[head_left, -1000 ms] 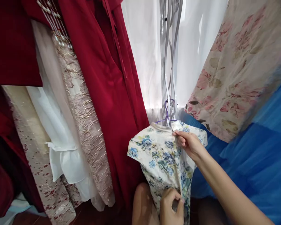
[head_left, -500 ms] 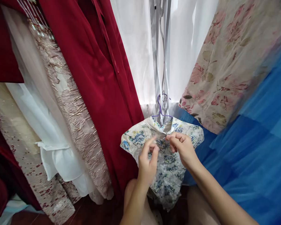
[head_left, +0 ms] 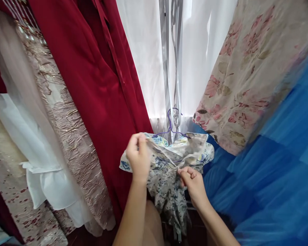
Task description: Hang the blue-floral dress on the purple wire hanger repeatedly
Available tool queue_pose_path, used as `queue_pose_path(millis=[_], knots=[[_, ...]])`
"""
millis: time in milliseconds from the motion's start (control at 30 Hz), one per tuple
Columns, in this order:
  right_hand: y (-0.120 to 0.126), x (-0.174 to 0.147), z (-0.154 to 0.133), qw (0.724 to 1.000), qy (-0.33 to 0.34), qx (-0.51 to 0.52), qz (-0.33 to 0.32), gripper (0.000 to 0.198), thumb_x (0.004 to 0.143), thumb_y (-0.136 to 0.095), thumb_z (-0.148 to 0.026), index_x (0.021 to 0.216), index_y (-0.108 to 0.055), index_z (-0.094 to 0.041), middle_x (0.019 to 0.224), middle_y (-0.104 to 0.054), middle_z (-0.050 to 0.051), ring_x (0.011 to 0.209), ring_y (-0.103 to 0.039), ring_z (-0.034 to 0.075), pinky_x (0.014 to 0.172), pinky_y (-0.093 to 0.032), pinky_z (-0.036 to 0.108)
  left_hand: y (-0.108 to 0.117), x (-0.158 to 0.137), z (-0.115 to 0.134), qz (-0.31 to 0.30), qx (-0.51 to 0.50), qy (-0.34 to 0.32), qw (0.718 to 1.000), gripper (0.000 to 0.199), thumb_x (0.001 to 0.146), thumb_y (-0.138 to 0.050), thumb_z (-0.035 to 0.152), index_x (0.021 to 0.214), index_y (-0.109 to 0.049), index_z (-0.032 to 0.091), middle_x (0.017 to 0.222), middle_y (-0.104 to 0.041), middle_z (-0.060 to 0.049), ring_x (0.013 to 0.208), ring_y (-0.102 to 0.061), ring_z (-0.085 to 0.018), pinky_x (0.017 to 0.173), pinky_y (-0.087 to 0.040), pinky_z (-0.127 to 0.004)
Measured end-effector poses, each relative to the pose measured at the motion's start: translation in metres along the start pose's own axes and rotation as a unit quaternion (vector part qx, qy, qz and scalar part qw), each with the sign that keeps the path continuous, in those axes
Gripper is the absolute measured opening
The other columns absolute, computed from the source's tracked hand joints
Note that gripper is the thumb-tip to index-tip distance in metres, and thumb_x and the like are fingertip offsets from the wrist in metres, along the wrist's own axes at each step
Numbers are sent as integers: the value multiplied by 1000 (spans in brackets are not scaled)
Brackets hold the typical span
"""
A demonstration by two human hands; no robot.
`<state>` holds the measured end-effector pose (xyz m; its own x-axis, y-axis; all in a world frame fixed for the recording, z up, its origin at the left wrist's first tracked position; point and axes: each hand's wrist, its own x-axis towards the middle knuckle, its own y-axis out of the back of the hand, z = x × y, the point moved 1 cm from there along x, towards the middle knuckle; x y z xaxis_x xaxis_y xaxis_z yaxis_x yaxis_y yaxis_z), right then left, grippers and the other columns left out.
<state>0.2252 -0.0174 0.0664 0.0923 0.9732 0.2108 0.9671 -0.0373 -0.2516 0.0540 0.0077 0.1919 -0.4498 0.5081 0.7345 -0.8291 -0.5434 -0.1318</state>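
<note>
Floral top's [head_left: 166, 184] on a purple hanger [head_left: 170, 124], in front of the white curtain [head_left: 143, 61]. Right hand [head_left: 191, 181] has a tight pinch at the neck opening's bottom; left hand [head_left: 138, 150], kinda blurry, looks closed on its edge, probably for tension.

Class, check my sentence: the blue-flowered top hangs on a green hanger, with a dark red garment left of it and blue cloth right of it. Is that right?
Not quite: the hanger is purple, not green, as the head view shows. The blue-flowered top, dark red garment and blue cloth are as stated.
</note>
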Motion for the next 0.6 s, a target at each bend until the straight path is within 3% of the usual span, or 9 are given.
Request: queue_pose_path(millis=[100,167,200,300,400,500,600], knots=[[18,-24,17,998,-41,-35,-13,38,85,-66,-41,59,-49,-20,43,-48,-5,44,-37,9,50,-27,25,31,22,-42,144,-100,140,975,16,93,-61,30,85,-64,17,77,-59,3,75,-57,-11,72,-45,-18],[23,-38,24,996,-66,-39,-34,39,86,-64,-44,60,-48,-20,43,-47,-5,43,-35,9,49,-25,25,48,23,-75,216,-165,263,926,19,97,-52,25,83,-61,17,78,-59,3,76,-58,-10,77,-46,-18],[24,-44,28,995,-77,-37,-44,40,86,-63,-46,60,-47,-21,42,-47,-5,43,-33,9,49,-24,25,53,18,-90,224,-183,321,902,23,99,-46,22,81,-58,17,77,-59,2,74,-59,-10,77,-48,-20],[24,-57,48,993,-99,-35,-52,41,86,-61,-49,59,-44,-22,41,-46,-5,42,-34,10,49,-25,25,49,-18,-119,152,-204,463,849,25,95,-43,15,74,-56,15,69,-60,-3,66,-61,-16,73,-52,-30],[30,-69,86,989,-130,-36,-57,44,83,-60,-54,57,-42,-22,41,-47,-4,41,-36,11,50,-28,26,26,-77,-122,53,-243,551,796,19,92,-50,20,79,-64,14,72,-66,-7,71,-66,-20,76,-54,-33],[45,-82,124,976,-190,-64,-86,47,76,-62,-62,57,-50,-21,42,-51,-2,41,-40,12,49,-29,26,2,-140,-105,-53,-297,588,750,20,87,-63,31,88,-69,13,81,-70,-10,82,-68,-24,80,-53,-35],[67,-95,133,967,-220,-103,-73,42,66,-70,-63,66,-67,-20,53,-61,2,51,-55,19,51,-39,29,-8,-194,-83,-118,-349,567,736,26,78,-76,39,94,-70,19,85,-68,-5,83,-65,-19,82,-50,-30]])
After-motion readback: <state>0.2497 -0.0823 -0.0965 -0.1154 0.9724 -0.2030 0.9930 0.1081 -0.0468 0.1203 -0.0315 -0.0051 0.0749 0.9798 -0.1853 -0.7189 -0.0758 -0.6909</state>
